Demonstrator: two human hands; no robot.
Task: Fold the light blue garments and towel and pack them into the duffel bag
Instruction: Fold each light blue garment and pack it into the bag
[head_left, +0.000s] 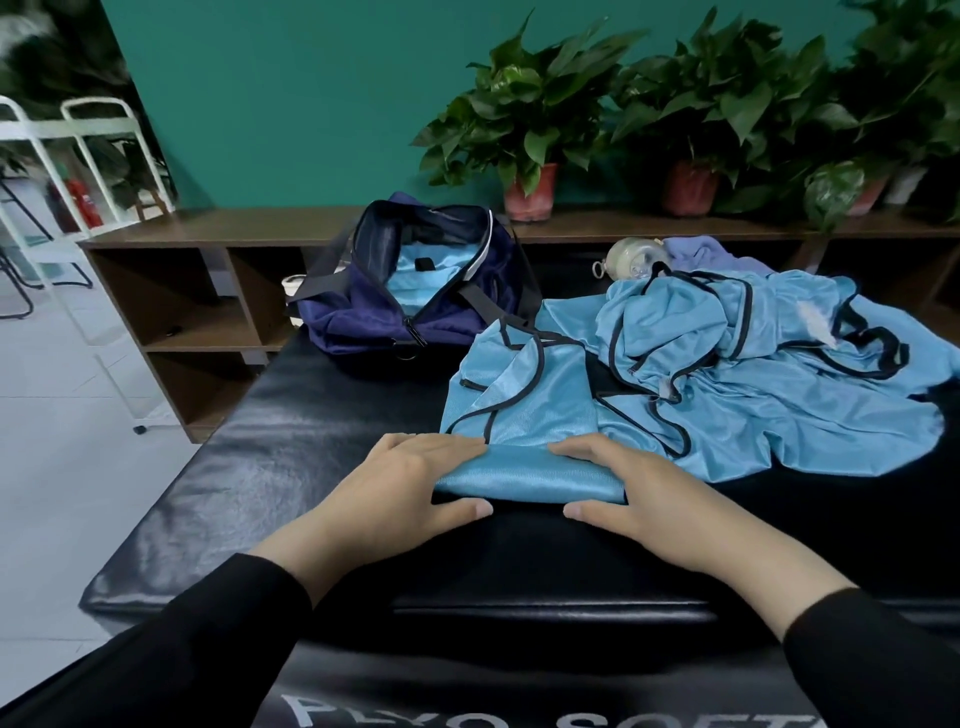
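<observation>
Both hands, the left hand (410, 480) and the right hand (618, 486), lie with fingers on top and thumbs at the near edge of the folded hem of a light blue garment (524, 410) on the black worktop (311, 457), each grip loosely holding the fold. To fold well, keep the edge straight and even, pressing out wrinkles before turning it farther. The duffel bag (415, 291) stands open at the far left, blue cloth already inside.

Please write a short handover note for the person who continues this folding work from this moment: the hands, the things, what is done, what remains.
Left hand and right hand: both grip the near folded edge of the light blue garment on the black mat.
Duffel bag: open at the mat's far end, something light blue already inside.
More light blue garments lie crumpled to the right, the purple towel behind them.
Left: finish this fold, fold the rest, pack everything.
</observation>
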